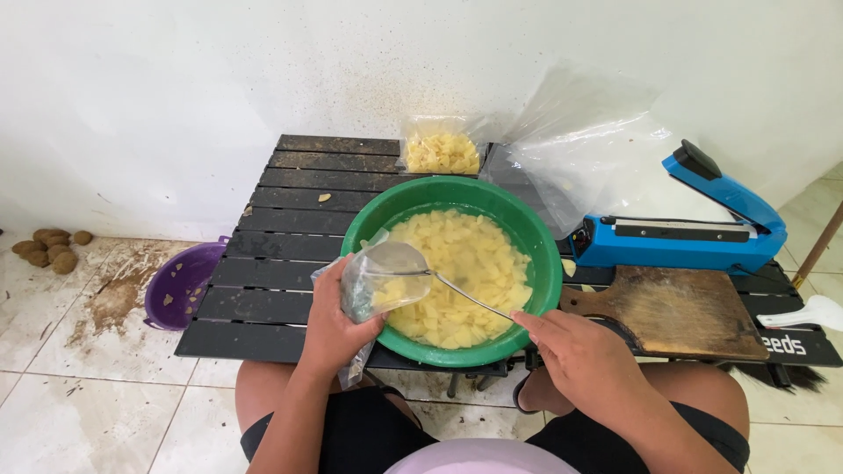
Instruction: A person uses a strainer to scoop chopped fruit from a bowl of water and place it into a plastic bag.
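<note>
A green bowl [543, 263] full of cut yellow potato pieces in water stands on a low black slatted table [290, 228]. My left hand [329, 329] holds a small clear plastic bag [378, 285] open at the bowl's near left rim; a few pieces lie inside it. My right hand [575, 351] grips the handle of a metal spoon [465, 294], whose bowl end is tucked into the bag's mouth.
A filled bag of potato pieces [442, 151] and loose clear bags [588, 145] lie at the back. A blue heat sealer [694, 230] and wooden cutting board [680, 312] sit right. A purple colander [180, 285] and whole potatoes [48, 247] are on the tiled floor, left.
</note>
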